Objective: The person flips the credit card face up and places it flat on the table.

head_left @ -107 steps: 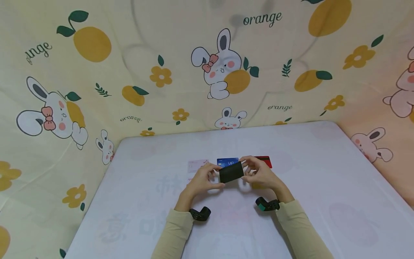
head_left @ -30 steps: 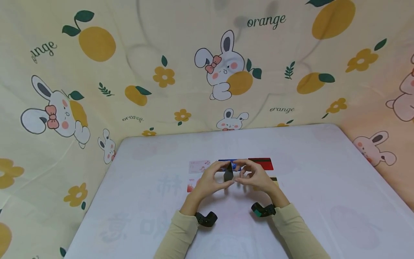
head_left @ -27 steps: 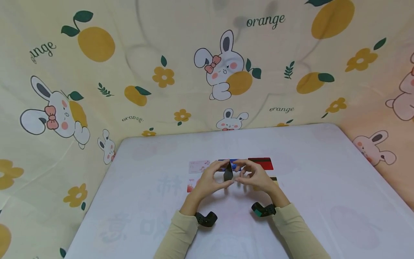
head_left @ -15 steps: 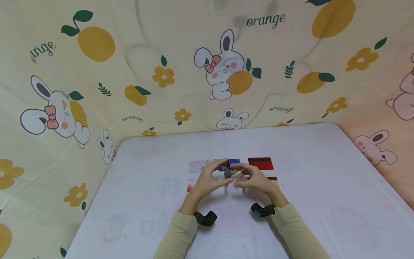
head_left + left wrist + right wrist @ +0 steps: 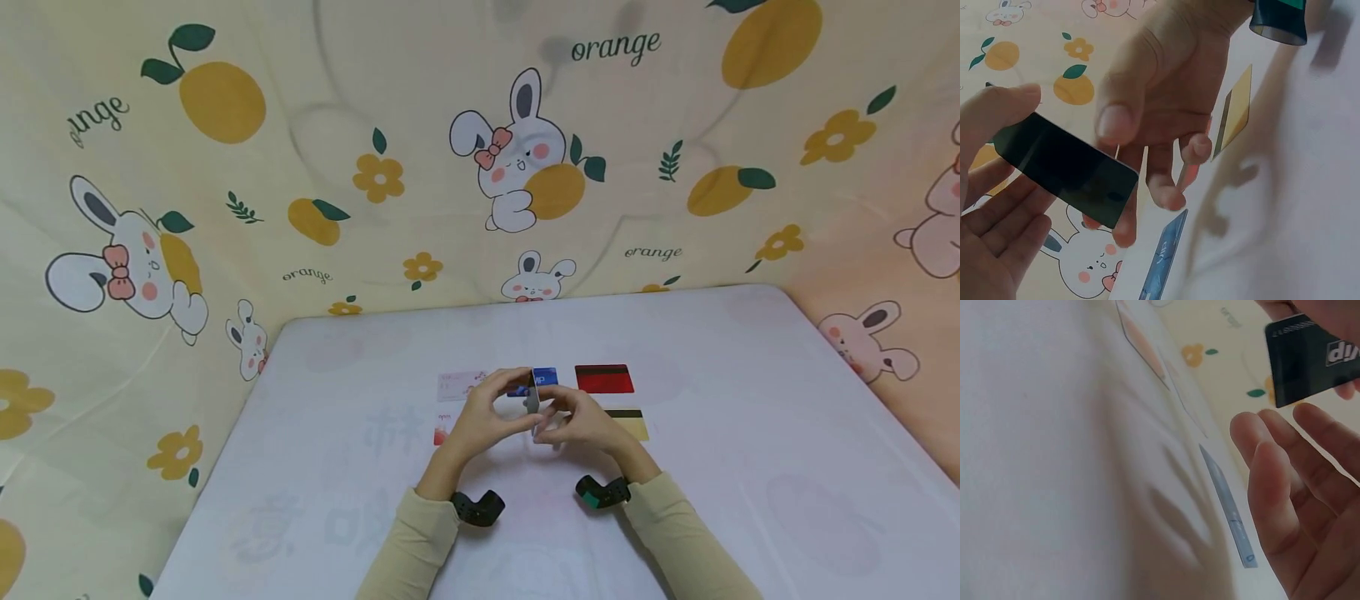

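A dark plastic card (image 5: 1066, 165), with "vip" lettering on the face seen in the right wrist view, is held up above the table. My left hand (image 5: 480, 414) pinches it at one end, thumb against fingers. In the head view the card stands almost edge-on. My right hand (image 5: 587, 419) hovers at the card's other end, fingers loosely bent. In the right wrist view a gap shows between those fingertips (image 5: 1269, 465) and the card's corner. Behind the hands lies a blue VIP card (image 5: 547, 377), partly hidden by the left fingers.
On the white-covered table (image 5: 337, 517) lie a pale pink card (image 5: 457, 385), a red-and-white card (image 5: 443, 427) partly behind the left hand, a red striped card (image 5: 604, 380) and a gold striped card (image 5: 634, 426). A printed cloth (image 5: 420, 208) hangs behind the table.
The card has turned from face-on to nearly edge-on. My right hand has come off it and dropped slightly lower and to the left; the left hand keeps its pinch.
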A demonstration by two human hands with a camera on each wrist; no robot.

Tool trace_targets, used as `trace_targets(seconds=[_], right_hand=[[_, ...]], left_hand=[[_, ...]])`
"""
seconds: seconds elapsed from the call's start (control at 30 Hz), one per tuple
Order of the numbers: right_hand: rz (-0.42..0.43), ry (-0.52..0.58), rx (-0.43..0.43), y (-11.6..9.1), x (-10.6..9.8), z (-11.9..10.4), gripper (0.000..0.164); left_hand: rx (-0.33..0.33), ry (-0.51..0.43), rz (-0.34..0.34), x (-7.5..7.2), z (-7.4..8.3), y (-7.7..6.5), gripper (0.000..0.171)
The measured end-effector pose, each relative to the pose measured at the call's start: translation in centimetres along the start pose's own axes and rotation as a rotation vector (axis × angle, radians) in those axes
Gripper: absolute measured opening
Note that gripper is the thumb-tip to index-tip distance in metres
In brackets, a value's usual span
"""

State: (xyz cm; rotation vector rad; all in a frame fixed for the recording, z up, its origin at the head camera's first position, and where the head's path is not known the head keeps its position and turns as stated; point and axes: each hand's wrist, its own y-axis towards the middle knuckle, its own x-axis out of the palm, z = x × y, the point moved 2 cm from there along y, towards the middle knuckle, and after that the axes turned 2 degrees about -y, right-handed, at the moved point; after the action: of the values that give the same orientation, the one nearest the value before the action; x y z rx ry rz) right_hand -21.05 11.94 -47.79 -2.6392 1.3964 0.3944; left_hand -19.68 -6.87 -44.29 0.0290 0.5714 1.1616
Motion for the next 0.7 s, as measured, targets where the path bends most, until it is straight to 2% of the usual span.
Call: trace_targets(seconds=[0.37, 0.7], right_hand=[[0.048, -0.068, 0.026, 0.07, 0.25, 0.09, 0.054], [0.021, -0.104, -0.016, 0.21, 0.1, -0.19, 0.055]], left_hand=[[0.013, 0.018, 0.004, 0.07, 0.17, -0.02, 0.062], [0.038, -0.02, 0.027, -0.13, 0.65, 0.03, 0.058]])
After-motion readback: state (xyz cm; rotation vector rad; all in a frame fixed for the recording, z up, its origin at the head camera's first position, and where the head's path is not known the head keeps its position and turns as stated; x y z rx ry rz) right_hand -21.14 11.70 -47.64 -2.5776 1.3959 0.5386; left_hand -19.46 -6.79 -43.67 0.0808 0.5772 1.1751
